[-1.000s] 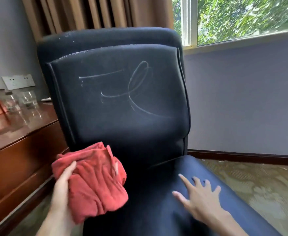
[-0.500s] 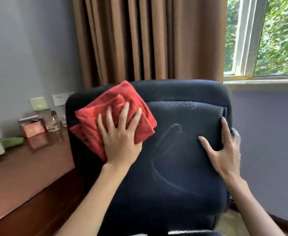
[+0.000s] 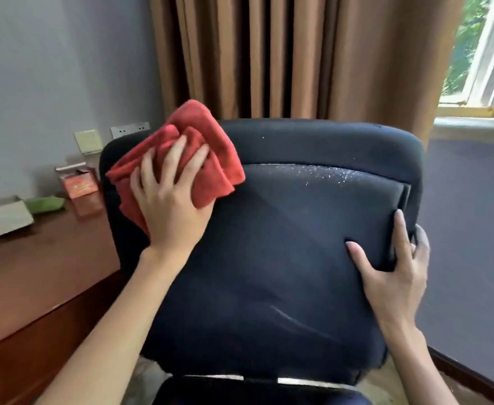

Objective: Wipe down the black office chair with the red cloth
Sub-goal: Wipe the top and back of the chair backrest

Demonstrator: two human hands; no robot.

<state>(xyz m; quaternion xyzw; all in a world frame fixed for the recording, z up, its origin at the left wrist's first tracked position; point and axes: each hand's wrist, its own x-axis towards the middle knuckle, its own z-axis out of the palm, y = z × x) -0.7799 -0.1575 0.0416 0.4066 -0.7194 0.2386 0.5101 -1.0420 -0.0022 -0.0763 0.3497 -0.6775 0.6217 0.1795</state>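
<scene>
The black office chair (image 3: pixel 283 258) fills the middle of the view, its padded backrest facing me. White dust specks line the top seam, and faint streaks remain lower down. My left hand (image 3: pixel 169 203) presses the bunched red cloth (image 3: pixel 213 159) flat against the backrest's upper left corner, fingers spread over it. My right hand (image 3: pixel 392 273) grips the right edge of the back cushion, thumb on the front and fingers wrapped behind the edge.
A brown wooden desk (image 3: pixel 35 282) stands close on the left, carrying a red box (image 3: pixel 80 185), a green item (image 3: pixel 45 204) and a grey tray (image 3: pixel 6 219). Brown curtains (image 3: pixel 269 54) hang behind the chair. A window (image 3: pixel 485 68) is at the upper right.
My left hand brought the cloth up from the seat to the backrest's top left and wiped away most of the scribble. My right hand left the seat and took hold of the backrest's right edge.
</scene>
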